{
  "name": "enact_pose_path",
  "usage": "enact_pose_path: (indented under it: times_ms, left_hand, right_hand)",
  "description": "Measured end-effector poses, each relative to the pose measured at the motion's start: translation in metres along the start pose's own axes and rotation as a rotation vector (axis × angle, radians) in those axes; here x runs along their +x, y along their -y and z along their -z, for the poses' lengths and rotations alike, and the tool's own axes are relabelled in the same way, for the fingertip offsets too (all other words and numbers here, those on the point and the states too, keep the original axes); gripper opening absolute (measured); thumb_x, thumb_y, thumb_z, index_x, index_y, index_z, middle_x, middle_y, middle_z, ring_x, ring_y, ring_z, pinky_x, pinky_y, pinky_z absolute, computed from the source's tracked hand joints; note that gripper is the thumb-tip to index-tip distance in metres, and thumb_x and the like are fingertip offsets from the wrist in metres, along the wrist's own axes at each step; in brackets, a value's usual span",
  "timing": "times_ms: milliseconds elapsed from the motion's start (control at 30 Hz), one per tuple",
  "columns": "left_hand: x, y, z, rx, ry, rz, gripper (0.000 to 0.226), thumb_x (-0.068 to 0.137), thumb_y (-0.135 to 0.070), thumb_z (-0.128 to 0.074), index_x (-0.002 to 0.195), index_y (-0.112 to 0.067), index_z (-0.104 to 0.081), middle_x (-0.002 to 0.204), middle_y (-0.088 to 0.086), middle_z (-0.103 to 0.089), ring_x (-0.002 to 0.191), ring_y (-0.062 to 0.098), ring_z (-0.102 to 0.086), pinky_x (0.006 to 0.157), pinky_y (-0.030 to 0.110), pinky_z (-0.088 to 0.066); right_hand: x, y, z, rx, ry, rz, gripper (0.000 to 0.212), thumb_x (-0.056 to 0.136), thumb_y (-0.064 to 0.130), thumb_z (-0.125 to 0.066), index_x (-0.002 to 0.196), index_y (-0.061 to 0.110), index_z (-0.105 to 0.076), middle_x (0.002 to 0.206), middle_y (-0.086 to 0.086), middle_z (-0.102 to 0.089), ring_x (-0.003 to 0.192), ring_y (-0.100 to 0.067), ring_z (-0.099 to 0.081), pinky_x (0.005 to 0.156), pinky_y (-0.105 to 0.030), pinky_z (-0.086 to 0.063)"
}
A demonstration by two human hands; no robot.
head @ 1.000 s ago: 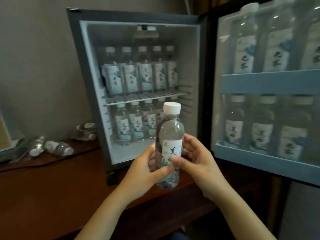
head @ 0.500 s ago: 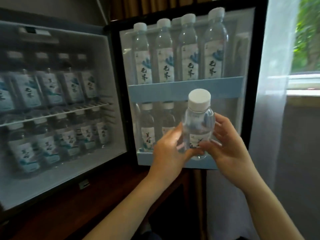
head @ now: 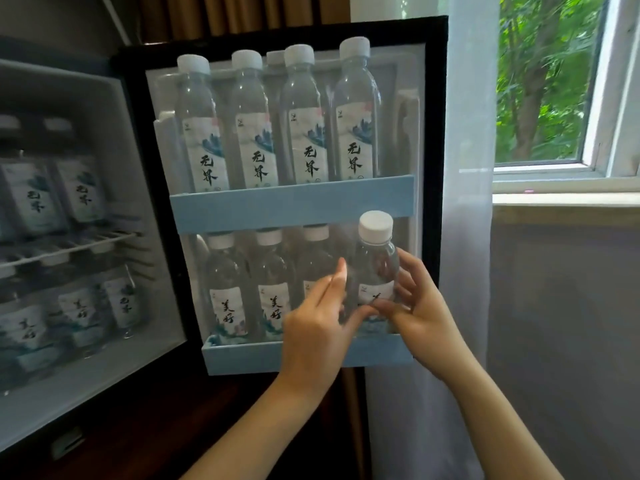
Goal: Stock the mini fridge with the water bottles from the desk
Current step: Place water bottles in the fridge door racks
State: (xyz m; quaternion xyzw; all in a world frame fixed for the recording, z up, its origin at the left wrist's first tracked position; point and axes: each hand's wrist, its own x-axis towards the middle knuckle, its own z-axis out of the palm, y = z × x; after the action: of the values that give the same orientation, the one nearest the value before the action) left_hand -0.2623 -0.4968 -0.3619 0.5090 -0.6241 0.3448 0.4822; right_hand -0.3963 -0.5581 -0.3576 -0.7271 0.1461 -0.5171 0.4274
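A clear water bottle (head: 375, 261) with a white cap stands upright at the right end of the lower door shelf (head: 242, 358) of the open mini fridge. My right hand (head: 420, 313) holds it from the right, fingers curled round its labelled lower part. My left hand (head: 318, 327) is at its left side, thumb against the bottle's base and fingers stretched upward. Three more bottles (head: 272, 282) stand in that shelf to the left. The upper door shelf (head: 294, 202) holds several bottles.
The fridge cabinet (head: 86, 216) at left holds several bottles on a wire rack and on its floor. A dark wooden desk (head: 145, 441) lies below. A sheer white curtain (head: 464, 168) hangs right of the door, with a window (head: 547, 81) beyond.
The view has swung right from the cabinet to the door. Both hands carried the bottle right and down into the right end of the lower door shelf; my left fingers have opened.
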Motion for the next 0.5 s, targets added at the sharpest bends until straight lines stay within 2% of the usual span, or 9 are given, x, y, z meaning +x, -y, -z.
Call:
enact_pose_path:
  times_ms: [100,200,300,400,500]
  left_hand:
    - [-0.003,0.004,-0.005,0.077,-0.013,-0.089,0.054,0.079,-0.036,-0.061,0.115,0.004,-0.062,0.099,0.01,-0.071,0.075,0.012,-0.071,0.065,0.021,-0.057]
    - [-0.006,0.008,-0.008,0.067,0.007,-0.086,0.052,0.079,-0.033,-0.063,0.115,0.004,-0.062,0.103,0.011,-0.07,0.077,0.011,-0.07,0.072,0.02,-0.056]
    - [-0.006,0.012,-0.009,0.062,0.007,-0.099,0.046,0.08,-0.028,-0.063,0.113,0.003,-0.064,0.109,0.011,-0.068,0.087,0.012,-0.069,0.083,0.019,-0.052]
    - [-0.003,0.012,-0.008,0.111,0.02,-0.146,0.039,0.081,-0.026,-0.061,0.11,0.0,-0.067,0.111,0.01,-0.068,0.09,0.013,-0.069,0.079,0.02,-0.054]
    - [-0.003,0.013,-0.007,0.128,0.015,-0.171,0.036,0.081,-0.025,-0.061,0.106,-0.001,-0.069,0.108,0.008,-0.07,0.086,0.012,-0.07,0.074,0.019,-0.055]
  right_hand:
    - [0.0,-0.008,-0.001,-0.054,-0.012,-0.042,0.063,0.085,-0.008,-0.056,0.126,0.036,-0.037,0.117,0.003,-0.063,0.105,-0.006,-0.063,0.084,-0.019,-0.052]
    - [0.0,-0.012,-0.003,-0.115,-0.005,-0.07,0.064,0.087,-0.003,-0.057,0.126,0.041,-0.033,0.123,0.003,-0.06,0.113,-0.008,-0.058,0.097,-0.025,-0.048]
    - [0.003,-0.013,-0.006,-0.194,0.004,-0.075,0.064,0.088,0.004,-0.058,0.14,0.028,-0.03,0.13,0.002,-0.056,0.12,-0.007,-0.054,0.102,-0.03,-0.045]
    - [0.006,-0.011,-0.007,-0.27,0.005,-0.085,0.063,0.089,0.009,-0.058,0.143,0.021,-0.029,0.12,0.01,-0.06,0.109,0.001,-0.058,0.096,-0.021,-0.048]
    - [0.005,-0.009,-0.006,-0.287,0.014,-0.12,0.062,0.091,0.01,-0.056,0.144,0.021,-0.026,0.12,0.014,-0.058,0.107,0.003,-0.058,0.095,-0.021,-0.048]
